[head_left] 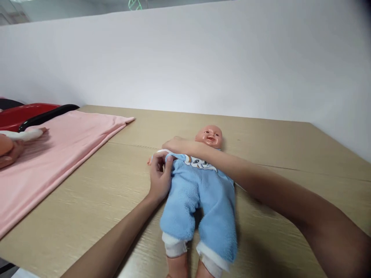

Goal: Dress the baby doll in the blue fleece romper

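Here, left hand pinches the doll's blue romper; right hand grips it.

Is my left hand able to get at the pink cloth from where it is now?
Probably yes: the left hand sits at the baby doll's shoulder, with only bare table between it and the pink cloth.

Light wooden table, plain white wall, even light

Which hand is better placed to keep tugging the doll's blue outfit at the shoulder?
Probably the left hand: its fingers already pinch the blue outfit edge at the doll shoulder. The right hand reaches across the chest.
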`<state>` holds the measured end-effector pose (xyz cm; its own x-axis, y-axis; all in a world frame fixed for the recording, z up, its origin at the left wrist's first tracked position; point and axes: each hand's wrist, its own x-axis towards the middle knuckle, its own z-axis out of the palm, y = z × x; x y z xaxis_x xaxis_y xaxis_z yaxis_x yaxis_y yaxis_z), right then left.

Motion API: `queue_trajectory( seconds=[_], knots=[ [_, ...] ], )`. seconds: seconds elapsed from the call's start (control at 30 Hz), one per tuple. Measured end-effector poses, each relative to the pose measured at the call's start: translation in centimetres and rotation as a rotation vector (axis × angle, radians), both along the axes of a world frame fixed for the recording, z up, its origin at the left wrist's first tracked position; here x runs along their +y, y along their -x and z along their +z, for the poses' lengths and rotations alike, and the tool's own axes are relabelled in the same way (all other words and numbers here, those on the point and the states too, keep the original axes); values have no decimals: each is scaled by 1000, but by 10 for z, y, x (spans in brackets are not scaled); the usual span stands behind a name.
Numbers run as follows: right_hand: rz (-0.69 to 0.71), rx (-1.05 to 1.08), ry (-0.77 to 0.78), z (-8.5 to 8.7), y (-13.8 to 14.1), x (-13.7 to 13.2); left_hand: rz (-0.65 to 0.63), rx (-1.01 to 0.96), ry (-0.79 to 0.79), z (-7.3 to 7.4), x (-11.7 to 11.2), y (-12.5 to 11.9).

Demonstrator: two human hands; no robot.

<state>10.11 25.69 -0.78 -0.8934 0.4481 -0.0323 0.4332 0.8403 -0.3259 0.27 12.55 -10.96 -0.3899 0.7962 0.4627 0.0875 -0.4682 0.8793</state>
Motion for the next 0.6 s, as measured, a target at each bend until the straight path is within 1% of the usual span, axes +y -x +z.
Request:
queue_trajectory(
  seconds=[0.07, 0.1, 0.17, 0.23, 0.3, 0.37, 0.43, 0.47, 0.53, 0.6],
  knots=[
    [-37, 78, -45, 5, -15, -8, 97, 79, -41, -3, -4, -2],
    [-62, 164, -57, 7, -24, -11, 131, 116, -80, -5, -6, -2],
    [-86, 356, -41, 6, -42, -17, 165, 179, -180, -9, -8, -3],
    [-63, 461, 7, 2, -57, -19, 198, 211, -290, -14, -10, -4],
    [-20, 437, 55, -5, -68, -19, 221, 222, -372, -16, -11, -3],
    [6, 387, 84, -10, -75, -19, 260, 203, -400, -13, -10, -1],
    [28, 360, 123, -13, -79, -18, 261, 159, -330, -5, -6, 4],
    [38, 354, 166, -12, -80, -18, 227, 130, -262, 1, -2, 7],
    [38, 351, 272, -11, -80, -19, 74, 57, -89, 10, 7, 15],
    [6, 346, 350, -9, -79, -19, -93, -31, 69, 15, 18, 22]
  ],
)
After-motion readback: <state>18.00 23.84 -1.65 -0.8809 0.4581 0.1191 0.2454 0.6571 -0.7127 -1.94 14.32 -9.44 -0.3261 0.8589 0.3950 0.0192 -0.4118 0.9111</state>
